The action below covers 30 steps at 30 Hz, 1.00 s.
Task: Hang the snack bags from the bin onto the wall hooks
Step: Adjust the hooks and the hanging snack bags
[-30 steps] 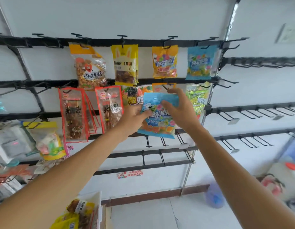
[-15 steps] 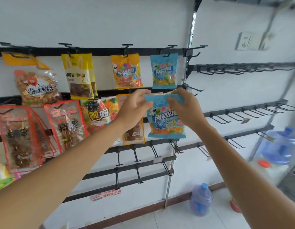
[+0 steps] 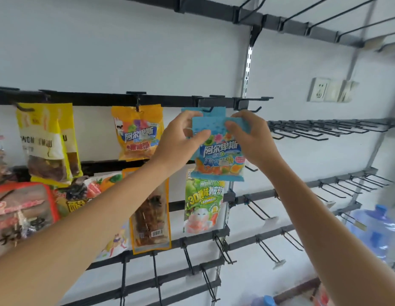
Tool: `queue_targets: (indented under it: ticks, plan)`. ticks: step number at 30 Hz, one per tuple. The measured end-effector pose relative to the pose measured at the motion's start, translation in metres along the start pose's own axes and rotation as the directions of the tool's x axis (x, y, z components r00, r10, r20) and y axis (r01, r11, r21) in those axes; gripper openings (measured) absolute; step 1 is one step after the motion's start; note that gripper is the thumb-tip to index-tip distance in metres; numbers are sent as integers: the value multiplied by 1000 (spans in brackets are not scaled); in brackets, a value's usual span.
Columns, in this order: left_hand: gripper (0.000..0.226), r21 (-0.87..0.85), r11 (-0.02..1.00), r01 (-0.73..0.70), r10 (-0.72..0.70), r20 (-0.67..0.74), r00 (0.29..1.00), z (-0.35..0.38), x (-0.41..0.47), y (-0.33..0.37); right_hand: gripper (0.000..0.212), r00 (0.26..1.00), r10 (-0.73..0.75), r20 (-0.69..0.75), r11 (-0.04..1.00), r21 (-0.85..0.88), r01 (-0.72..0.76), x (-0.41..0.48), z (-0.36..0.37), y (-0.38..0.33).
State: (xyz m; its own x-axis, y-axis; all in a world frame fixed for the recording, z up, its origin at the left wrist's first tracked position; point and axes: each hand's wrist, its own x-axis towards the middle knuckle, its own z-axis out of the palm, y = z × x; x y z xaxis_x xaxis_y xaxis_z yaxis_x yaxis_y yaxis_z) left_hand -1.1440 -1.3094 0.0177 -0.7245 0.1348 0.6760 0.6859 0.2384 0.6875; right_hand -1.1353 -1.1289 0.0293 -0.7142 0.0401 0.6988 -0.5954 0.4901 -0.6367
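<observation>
Blue plastic candy bag sat just right of frame centre, its top edge at a black wire hook on the dark wall rail. Left hand and right hand each pinched an upper corner between thumb and fingers.

My left forearm and my right forearm are both bare, uncovered from the edges of the view up to the wrists, smooth and narrowing toward the hands. My left hand and right hand are bare too, the fingers plain. A small pale glint sits on one left finger; I cannot tell whether it is a ring.
</observation>
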Motion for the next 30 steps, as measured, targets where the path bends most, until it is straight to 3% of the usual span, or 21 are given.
queue_targets:
  ticks: [2, 4, 6, 8, 11, 14, 30]
  plan:
    - [45, 74, 996, -40, 43, -37, 998, 5, 14, -4, 9, 1000, 1, -18, 1000, 30, -1, 16, 3, 7]
    - [55, 290, 944, -161, 192, -84, 978, 8, 24, -13, 13, 999, -3, -44, 999, 52, 5, 32, 6, 15]
    - [58, 565, 768, -302, 402, -58, 914, 10, 27, -27, 15, 999, -12, -43, 993, 114, 17, 46, 8, 24]
    - [59, 732, 584, -351, 502, 14, 864, 10, 23, -34, 17, 998, -46, -36, 990, 131, 51, 55, 11, 29]
    - [59, 840, 369, -398, 540, 155, 828, 13, 25, -41, 14, 996, -94, -5, 983, 155, 94, 67, 15, 38]
    - [56, 879, 241, -410, 506, 247, 826, 15, 33, -42, 10, 987, -158, 34, 978, 147, 151, 77, 18, 44]
    - [60, 946, 67, -317, 456, 254, 853, 18, 39, -45, 14, 982, -169, 84, 971, 183, 152, 94, 19, 47]
